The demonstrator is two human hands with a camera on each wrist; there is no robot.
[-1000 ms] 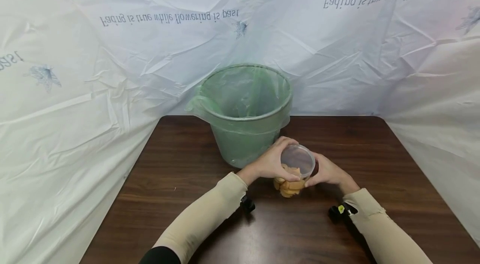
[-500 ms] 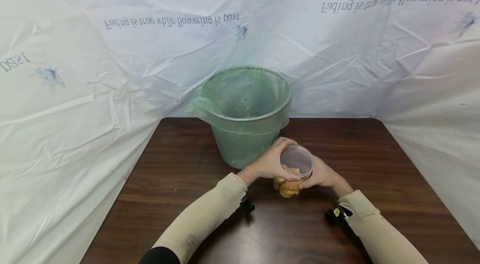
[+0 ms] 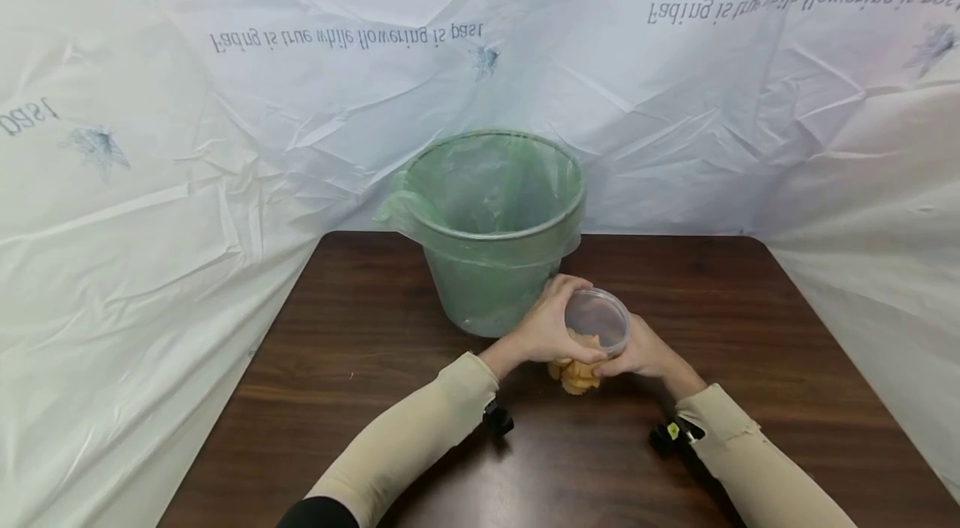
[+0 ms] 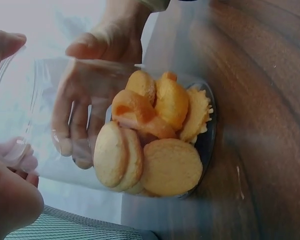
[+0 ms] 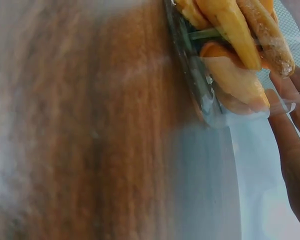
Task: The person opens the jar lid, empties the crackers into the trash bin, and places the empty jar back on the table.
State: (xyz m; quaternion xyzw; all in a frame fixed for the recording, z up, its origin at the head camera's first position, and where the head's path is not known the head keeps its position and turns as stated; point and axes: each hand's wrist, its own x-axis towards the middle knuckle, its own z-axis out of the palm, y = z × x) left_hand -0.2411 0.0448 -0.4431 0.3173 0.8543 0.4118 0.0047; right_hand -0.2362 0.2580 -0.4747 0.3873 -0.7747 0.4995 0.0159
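A clear plastic jar (image 3: 595, 318) stands on the wooden table, part filled with golden cookies (image 3: 578, 376) above a dark base. In the left wrist view several round cookies (image 4: 171, 167) lie with twisted and fluted ones. My left hand (image 3: 546, 330) grips the jar near its top rim, thumb across the near side. From the other side my right hand (image 3: 647, 351) holds the wall lower down, thumb in front. Fingers (image 4: 79, 120) of the right hand show through the clear wall. The right wrist view has cookies (image 5: 235, 80) behind the plastic and right fingers beside them.
Just behind my left hand stands a green mesh bin (image 3: 480, 286) lined with a thin translucent bag. The dark wooden table (image 3: 337, 395) reaches back to white printed plastic sheeting (image 3: 690, 136), which hangs around its far edge and sides.
My right hand has shifted left and closer around the jar, its thumb now farther across the front. The left hand keeps its grip and the jar stays about in place.
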